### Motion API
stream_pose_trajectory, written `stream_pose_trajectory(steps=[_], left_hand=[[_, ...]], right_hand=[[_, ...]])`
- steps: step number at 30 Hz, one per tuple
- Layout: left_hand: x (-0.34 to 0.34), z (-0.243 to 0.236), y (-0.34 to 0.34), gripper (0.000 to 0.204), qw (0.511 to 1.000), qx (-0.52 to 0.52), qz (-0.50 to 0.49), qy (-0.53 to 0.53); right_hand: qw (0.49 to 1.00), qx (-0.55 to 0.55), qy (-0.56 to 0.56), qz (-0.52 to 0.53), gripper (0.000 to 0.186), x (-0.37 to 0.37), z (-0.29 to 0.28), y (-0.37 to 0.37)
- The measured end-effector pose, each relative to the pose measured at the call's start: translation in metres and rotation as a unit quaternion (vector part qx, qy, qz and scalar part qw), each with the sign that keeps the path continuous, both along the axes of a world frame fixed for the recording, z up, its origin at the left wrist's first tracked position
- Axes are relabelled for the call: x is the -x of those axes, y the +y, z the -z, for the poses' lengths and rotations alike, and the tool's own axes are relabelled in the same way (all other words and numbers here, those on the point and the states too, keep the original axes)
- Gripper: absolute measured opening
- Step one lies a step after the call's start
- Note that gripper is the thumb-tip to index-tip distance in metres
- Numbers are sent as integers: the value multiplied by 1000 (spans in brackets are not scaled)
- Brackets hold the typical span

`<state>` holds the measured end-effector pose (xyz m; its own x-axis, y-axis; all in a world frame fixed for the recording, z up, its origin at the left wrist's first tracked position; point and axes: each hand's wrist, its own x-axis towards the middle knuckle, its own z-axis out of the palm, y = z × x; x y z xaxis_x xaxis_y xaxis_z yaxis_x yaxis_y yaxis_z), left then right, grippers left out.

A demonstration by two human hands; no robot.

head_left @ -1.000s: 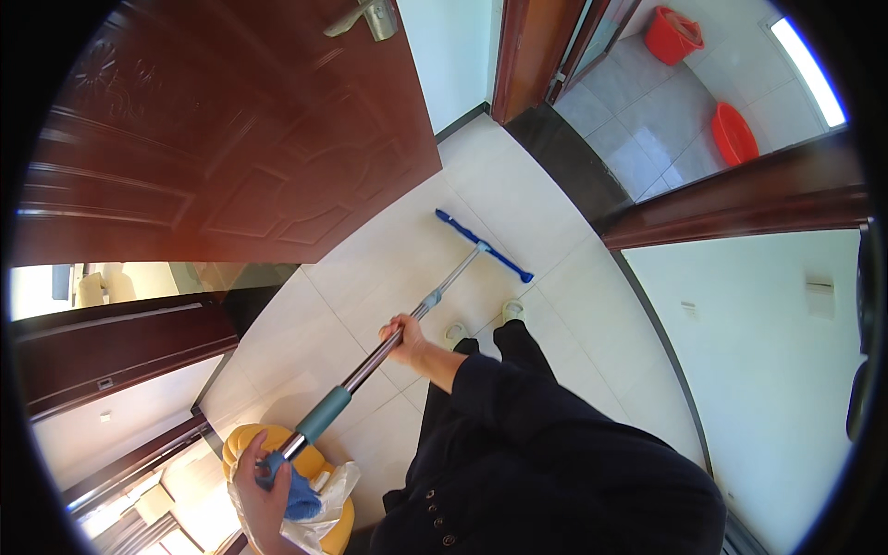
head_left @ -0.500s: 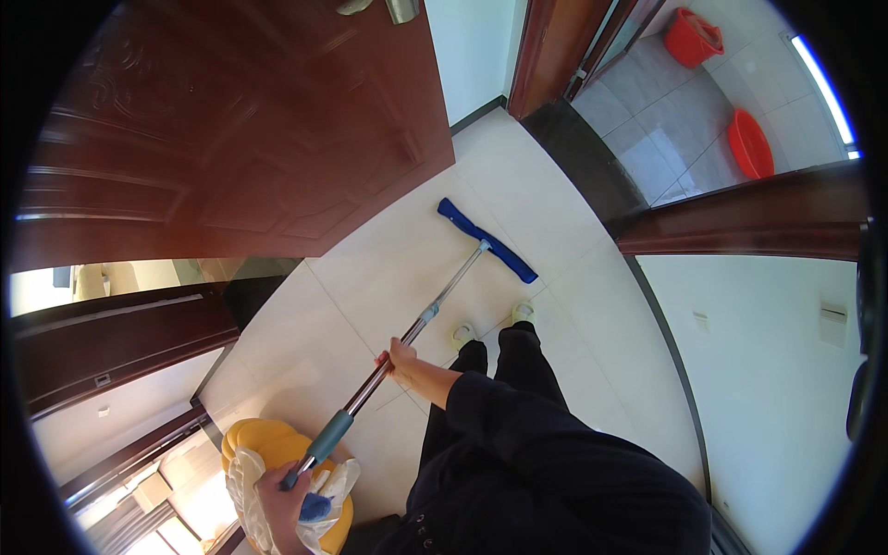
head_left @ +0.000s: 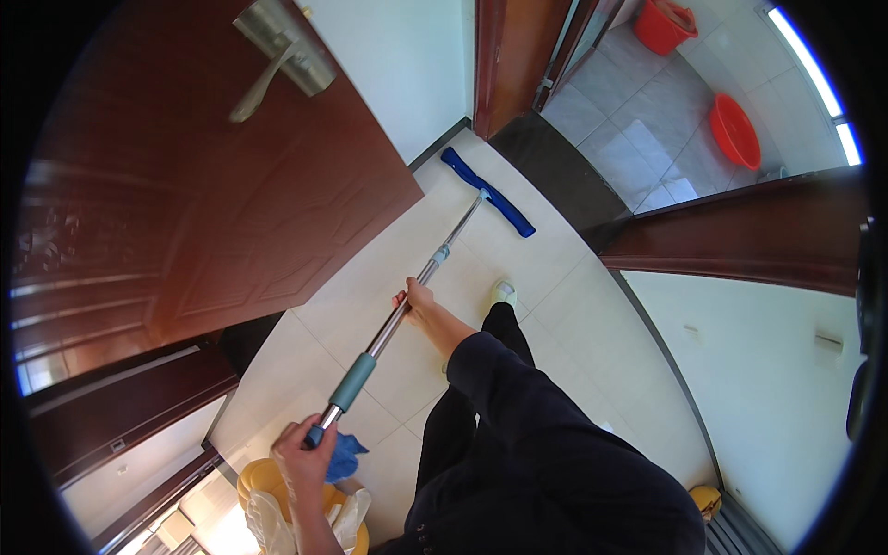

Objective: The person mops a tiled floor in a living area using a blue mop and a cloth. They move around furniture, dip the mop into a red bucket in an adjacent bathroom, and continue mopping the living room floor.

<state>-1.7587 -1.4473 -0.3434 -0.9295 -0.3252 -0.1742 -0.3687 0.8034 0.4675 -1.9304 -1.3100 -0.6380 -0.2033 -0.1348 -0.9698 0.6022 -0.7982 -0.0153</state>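
Both my hands are closed around the long metal pole of a flat mop, which slants from lower left up to the far middle. My left hand (head_left: 303, 455) grips the pole's dark end, below a green-grey sleeve. Farther along, my right hand (head_left: 418, 302) wraps the bare metal shaft. The mop's blue head (head_left: 490, 196) lies on the pale tiles near the dark threshold. A blue cloth (head_left: 345, 459) hangs beside my left hand; whether that hand holds it too, I cannot tell.
A brown door (head_left: 213, 194) with a metal handle stands ajar at left. A red bucket (head_left: 664, 28) and a red basin (head_left: 735, 132) are in the tiled room beyond the dark threshold (head_left: 559, 176). Near my left forearm is a ribbed yellow object (head_left: 264, 481) with white plastic on it.
The mop has moved forward, toward the threshold, with both hands still on its pole. The blue cloth has shifted along with my left hand. My body has stepped ahead, and the door handle shows more.
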Motion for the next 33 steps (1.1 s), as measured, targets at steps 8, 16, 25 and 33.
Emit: stream_pose_trajectory(steps=[8,16,25,33], left_hand=[[150,-49,53,16,996,26,78,35],[180,-10,154,22,992,-92,37,-77],[249,75,338,36,934,-143,307,-112],[304,-14,301,34,941,-141,279,-128]], right_hand=[[995,44,20,89,19,97,-27,51],[994,-36,-19,97,22,111,19,187],[975,-167,76,127,28,177,72,450],[972,-146,126,137,20,205,-1,390]])
